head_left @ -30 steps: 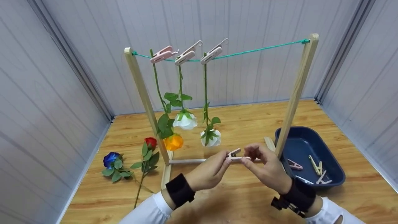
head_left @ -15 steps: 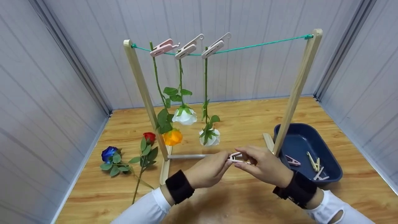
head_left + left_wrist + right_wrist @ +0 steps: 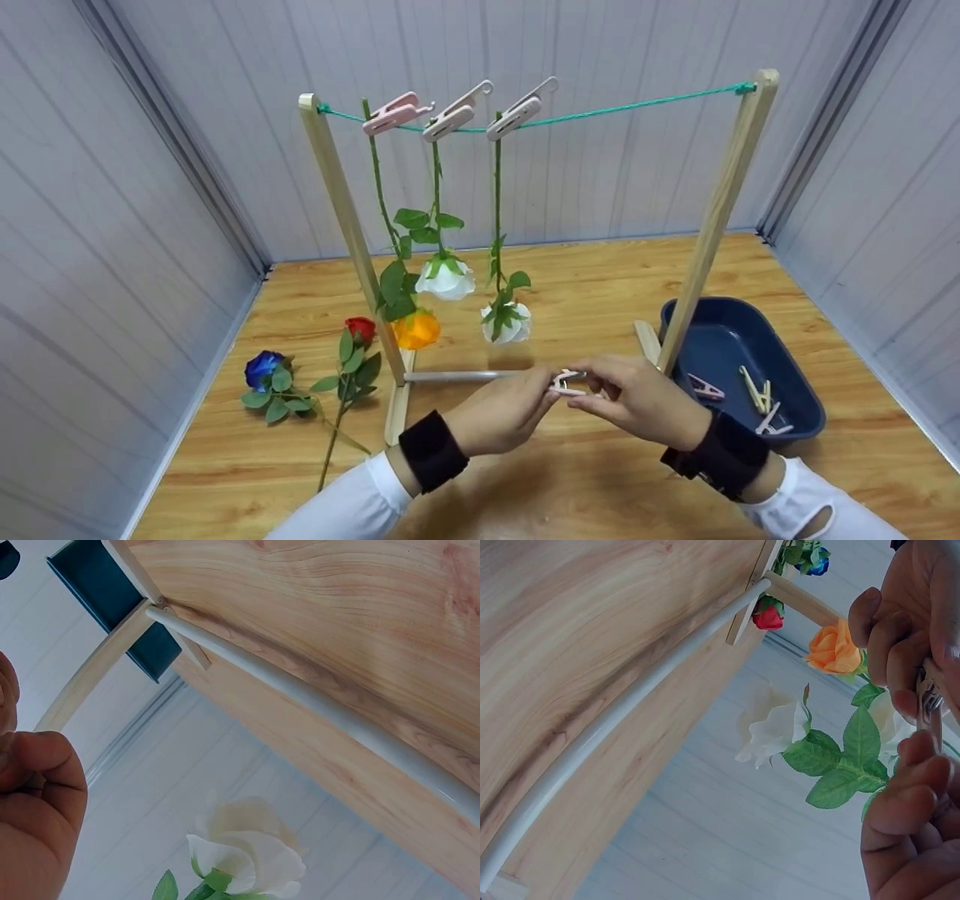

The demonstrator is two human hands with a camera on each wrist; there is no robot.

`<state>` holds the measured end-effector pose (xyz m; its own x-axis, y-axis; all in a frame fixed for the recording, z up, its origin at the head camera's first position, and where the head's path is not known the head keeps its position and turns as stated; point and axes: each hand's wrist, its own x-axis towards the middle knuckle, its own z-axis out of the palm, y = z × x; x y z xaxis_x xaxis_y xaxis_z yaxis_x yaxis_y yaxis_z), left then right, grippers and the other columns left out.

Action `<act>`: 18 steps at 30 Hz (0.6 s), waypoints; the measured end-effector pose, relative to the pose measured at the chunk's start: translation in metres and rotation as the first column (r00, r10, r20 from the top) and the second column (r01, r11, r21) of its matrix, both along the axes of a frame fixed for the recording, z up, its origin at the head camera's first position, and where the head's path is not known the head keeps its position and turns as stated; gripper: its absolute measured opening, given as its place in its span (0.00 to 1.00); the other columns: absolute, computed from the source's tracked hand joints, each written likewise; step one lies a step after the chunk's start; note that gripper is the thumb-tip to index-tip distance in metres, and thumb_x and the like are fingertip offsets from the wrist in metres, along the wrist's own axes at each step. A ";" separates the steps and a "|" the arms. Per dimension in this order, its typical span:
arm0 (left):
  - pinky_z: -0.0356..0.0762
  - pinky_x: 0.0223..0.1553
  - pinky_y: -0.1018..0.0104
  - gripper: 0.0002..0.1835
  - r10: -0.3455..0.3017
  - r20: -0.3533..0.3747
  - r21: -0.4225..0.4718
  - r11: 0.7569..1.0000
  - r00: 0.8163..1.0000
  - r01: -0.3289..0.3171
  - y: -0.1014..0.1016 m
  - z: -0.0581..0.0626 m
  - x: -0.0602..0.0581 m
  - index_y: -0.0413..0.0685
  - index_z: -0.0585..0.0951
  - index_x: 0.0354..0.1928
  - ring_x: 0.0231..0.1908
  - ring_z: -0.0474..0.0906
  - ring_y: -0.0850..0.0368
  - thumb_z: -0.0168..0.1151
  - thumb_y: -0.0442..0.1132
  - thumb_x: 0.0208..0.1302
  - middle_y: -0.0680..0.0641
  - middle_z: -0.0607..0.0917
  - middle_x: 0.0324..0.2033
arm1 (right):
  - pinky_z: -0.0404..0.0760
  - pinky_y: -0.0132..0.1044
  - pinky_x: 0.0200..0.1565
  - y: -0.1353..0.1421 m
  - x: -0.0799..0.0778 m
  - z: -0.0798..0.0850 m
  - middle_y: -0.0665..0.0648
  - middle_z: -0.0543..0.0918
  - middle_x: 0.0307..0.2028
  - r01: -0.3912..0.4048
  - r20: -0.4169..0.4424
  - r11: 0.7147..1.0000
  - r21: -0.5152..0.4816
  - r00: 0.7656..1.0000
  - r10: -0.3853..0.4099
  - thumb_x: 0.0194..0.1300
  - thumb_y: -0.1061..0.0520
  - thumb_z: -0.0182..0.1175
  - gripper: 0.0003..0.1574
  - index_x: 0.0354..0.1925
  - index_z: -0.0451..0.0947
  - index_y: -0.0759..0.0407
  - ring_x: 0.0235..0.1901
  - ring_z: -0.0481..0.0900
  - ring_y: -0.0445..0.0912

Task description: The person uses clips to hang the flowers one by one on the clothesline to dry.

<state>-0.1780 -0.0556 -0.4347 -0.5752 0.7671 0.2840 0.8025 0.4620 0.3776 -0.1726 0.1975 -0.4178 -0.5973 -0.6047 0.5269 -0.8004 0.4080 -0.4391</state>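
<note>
A pale pink clothespin (image 3: 570, 391) lies sideways between my two hands, low in front of the drying frame. My left hand (image 3: 506, 411) pinches its left end. From the other side, my right hand (image 3: 641, 396) pinches the spread handles, index finger above and thumb below. In the right wrist view, the clothespin's metal spring (image 3: 932, 700) shows between the fingers. Above hang an orange rose (image 3: 417, 330), a white rose (image 3: 446, 280) and another white rose (image 3: 516, 327), heads down, each stem held by a clothespin on a green cord (image 3: 637, 114).
A red rose (image 3: 361, 330) and a blue rose (image 3: 264, 370) lie on the table at left. Wooden posts (image 3: 712, 225) carry the cord, joined low by a white rod (image 3: 457, 376). At right, a dark blue tub (image 3: 806, 375) holds several clothespins (image 3: 759, 391).
My right fingers have closed onto the clothespin's handles, which they were only partly touching before. My left hand keeps its pinch. The head view has tilted slightly, shifting the scene.
</note>
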 end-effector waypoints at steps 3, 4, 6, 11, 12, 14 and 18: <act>0.76 0.39 0.65 0.12 0.009 -0.009 -0.013 1.000 1.000 -0.009 0.000 -0.001 0.000 0.40 0.72 0.60 0.37 0.72 0.59 0.43 0.40 0.90 0.48 0.78 0.37 | 0.71 0.25 0.27 0.000 -0.001 0.000 0.49 0.81 0.32 -0.010 -0.011 1.000 -0.006 1.000 0.010 0.69 0.61 0.75 0.13 0.50 0.86 0.56 0.26 0.71 0.36; 0.75 0.39 0.65 0.12 0.014 -0.007 -0.018 1.000 1.000 -0.014 0.000 0.000 0.001 0.40 0.72 0.60 0.36 0.72 0.60 0.44 0.40 0.90 0.49 0.78 0.37 | 0.72 0.25 0.27 0.000 -0.001 0.000 0.49 0.82 0.32 -0.014 -0.015 1.000 -0.008 1.000 0.014 0.69 0.61 0.75 0.13 0.50 0.86 0.56 0.26 0.72 0.36; 0.73 0.38 0.66 0.12 0.023 0.004 -0.026 0.999 1.000 -0.023 0.000 0.000 0.002 0.41 0.72 0.60 0.36 0.71 0.60 0.44 0.41 0.90 0.51 0.76 0.36 | 0.73 0.26 0.28 0.000 -0.001 0.000 0.48 0.81 0.32 -0.019 -0.019 1.000 -0.009 1.000 0.019 0.69 0.62 0.75 0.12 0.49 0.86 0.56 0.26 0.73 0.38; 0.70 0.40 0.69 0.12 0.017 0.042 -0.033 0.999 0.999 -0.016 -0.001 0.002 0.002 0.44 0.73 0.61 0.37 0.70 0.61 0.44 0.42 0.90 0.52 0.74 0.37 | 0.72 0.25 0.27 -0.002 0.000 0.000 0.48 0.79 0.29 -0.033 -0.021 0.999 -0.012 0.999 0.032 0.69 0.62 0.75 0.09 0.46 0.86 0.55 0.26 0.71 0.34; 0.71 0.41 0.68 0.13 0.015 0.045 -0.030 0.999 0.999 -0.013 -0.002 0.002 0.002 0.44 0.73 0.61 0.38 0.71 0.61 0.44 0.42 0.90 0.51 0.75 0.37 | 0.71 0.25 0.27 -0.002 0.000 -0.001 0.48 0.78 0.28 -0.036 -0.024 0.999 -0.014 0.999 0.035 0.69 0.62 0.75 0.08 0.45 0.86 0.55 0.26 0.70 0.33; 0.74 0.43 0.68 0.14 0.015 0.048 -0.021 1.000 0.999 -0.014 -0.003 0.001 0.002 0.46 0.74 0.62 0.40 0.73 0.61 0.44 0.44 0.90 0.50 0.79 0.40 | 0.70 0.23 0.26 -0.003 0.000 -0.001 0.48 0.78 0.28 -0.042 -0.034 0.999 -0.017 0.999 0.042 0.68 0.63 0.75 0.08 0.43 0.85 0.55 0.26 0.69 0.32; 0.80 0.46 0.66 0.17 0.061 0.069 0.001 0.998 0.996 -0.061 -0.009 0.000 0.003 0.47 0.74 0.65 0.43 0.79 0.61 0.46 0.48 0.90 0.49 0.85 0.49 | 0.68 0.22 0.26 -0.004 -0.001 -0.003 0.47 0.78 0.26 -0.052 -0.054 0.999 -0.008 0.997 0.051 0.67 0.64 0.76 0.11 0.38 0.82 0.54 0.26 0.68 0.32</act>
